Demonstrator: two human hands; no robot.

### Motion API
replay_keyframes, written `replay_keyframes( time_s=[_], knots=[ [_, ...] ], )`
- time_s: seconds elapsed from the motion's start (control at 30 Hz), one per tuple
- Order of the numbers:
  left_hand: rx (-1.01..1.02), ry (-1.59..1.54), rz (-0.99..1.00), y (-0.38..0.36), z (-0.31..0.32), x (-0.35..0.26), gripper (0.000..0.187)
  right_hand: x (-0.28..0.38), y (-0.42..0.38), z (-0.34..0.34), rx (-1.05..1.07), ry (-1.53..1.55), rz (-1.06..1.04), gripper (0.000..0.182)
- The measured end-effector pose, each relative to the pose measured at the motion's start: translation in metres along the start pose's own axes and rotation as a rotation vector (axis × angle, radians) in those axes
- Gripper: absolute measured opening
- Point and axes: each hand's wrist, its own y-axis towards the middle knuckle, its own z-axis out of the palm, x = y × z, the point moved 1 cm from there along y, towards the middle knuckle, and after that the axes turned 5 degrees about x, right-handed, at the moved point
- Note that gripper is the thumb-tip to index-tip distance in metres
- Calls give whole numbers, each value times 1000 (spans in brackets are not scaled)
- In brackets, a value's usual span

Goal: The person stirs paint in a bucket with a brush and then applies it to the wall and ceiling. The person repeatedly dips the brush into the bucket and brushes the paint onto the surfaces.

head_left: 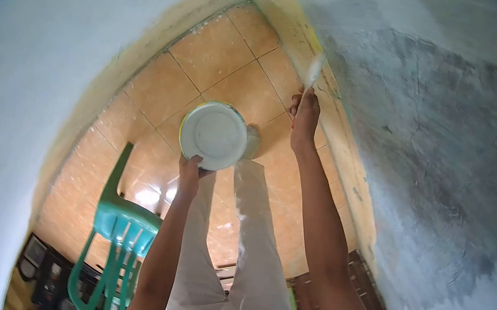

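My left hand (190,170) grips the near rim of a round white bucket (213,136), thumb over the edge. White material coats the inside of the bucket. To the right, my right hand (307,109) is closed round the handle of a brush (315,71) whose whitish head points up toward the wall's lower edge. Whether the brush touches the wall I cannot tell. A grey, unevenly coated patch (434,146) covers much of the right wall.
A green plastic chair (123,233) stands at lower left, close to my left arm. Dark items (54,274) lie behind it. Two walls meet in a corner above the orange tiled floor (213,50). A brown slatted object (319,305) is at lower right.
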Motion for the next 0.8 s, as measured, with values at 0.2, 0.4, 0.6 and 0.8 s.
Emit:
replay_keyframes(
  time_s=[0.2, 0.4, 0.6, 0.8],
  knots=[
    [-38, -108, -15, -12, 15, 39, 63, -2, 7, 21, 300, 331, 119, 26],
    [22, -121, 25, 4, -7, 50, 63, -23, 54, 44, 429, 538, 95, 24],
    [-8, -117, 79, 45, -50, 64, 63, -15, 70, 62, 381, 344, 100, 20],
    [-102, -107, 120, 58, -64, 65, 60, -18, 95, 52, 358, 307, 57, 21]
  ],
)
